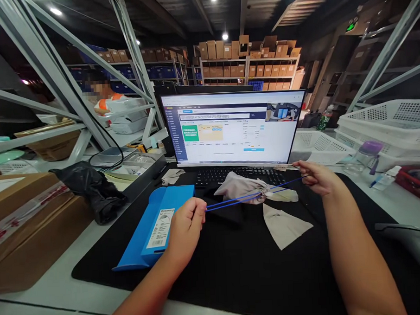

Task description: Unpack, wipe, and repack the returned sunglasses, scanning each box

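A beige cloth pouch [244, 187] lies on the black mat [242, 267] in front of the keyboard [238, 175], its mouth gathered tight. Blue drawstrings [233, 202] run out of it to both sides. My left hand [187, 228] is closed on the left ends of the strings. My right hand [317, 177] pinches the right ends, and the strings are stretched taut between the hands. A beige wiping cloth [284, 225] lies flat just below the pouch. An open blue carton [157, 225] with a white label rests beside my left hand.
A lit monitor [233, 127] stands behind the keyboard. Cardboard boxes [28, 221] and a black plastic bag [89, 188] sit at the left, white baskets [385, 122] and a small bottle [365, 155] at the right. A person in orange sits far back left, behind metal shelf struts.
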Demonstrator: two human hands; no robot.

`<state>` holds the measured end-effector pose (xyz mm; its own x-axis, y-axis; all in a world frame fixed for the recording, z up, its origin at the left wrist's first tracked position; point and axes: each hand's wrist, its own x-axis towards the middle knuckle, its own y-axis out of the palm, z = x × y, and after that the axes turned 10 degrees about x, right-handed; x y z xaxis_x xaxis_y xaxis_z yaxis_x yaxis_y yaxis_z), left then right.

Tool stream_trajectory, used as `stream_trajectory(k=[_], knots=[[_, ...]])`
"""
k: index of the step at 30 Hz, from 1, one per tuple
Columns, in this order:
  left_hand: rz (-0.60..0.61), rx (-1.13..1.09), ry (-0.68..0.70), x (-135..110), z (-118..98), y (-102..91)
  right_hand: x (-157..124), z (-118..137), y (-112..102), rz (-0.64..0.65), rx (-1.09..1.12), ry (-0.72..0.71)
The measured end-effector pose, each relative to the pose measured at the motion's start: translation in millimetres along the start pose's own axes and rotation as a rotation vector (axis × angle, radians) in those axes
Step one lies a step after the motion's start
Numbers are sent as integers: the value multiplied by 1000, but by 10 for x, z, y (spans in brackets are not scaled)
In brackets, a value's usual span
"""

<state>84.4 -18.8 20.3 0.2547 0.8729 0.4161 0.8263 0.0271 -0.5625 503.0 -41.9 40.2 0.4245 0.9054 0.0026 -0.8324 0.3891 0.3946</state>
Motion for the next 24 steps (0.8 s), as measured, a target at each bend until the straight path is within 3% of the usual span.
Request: stream_trajectory(k=[4, 7, 11, 14, 15, 17, 19, 21, 24], knots=[[132, 107, 8, 14, 55, 148, -11, 95, -86, -40, 73, -18], [118, 217, 119, 16, 99, 298, -9, 110, 32, -61, 113, -106], [69, 266, 251, -15, 119, 469, -150, -141, 547, -32, 45, -303], [130, 138, 178, -30, 108, 512, -453, -470, 1007, 117, -113, -317], [157, 59, 126, -30, 104, 516, -574, -574, 1128, 229, -209, -323], [206, -129, 6, -26, 97, 529, -801, -751, 1298, 577, -581, -341], [241, -339, -101, -21, 92, 557, -970, -891, 1388, 757, -915, -354], [260, -527, -173, -16, 90, 596, -1062, -1002, 1431, 736, -1192, -395], [262, -658, -218, -11, 94, 636, -1074, -1116, 1460, 605, -1545, -533]])
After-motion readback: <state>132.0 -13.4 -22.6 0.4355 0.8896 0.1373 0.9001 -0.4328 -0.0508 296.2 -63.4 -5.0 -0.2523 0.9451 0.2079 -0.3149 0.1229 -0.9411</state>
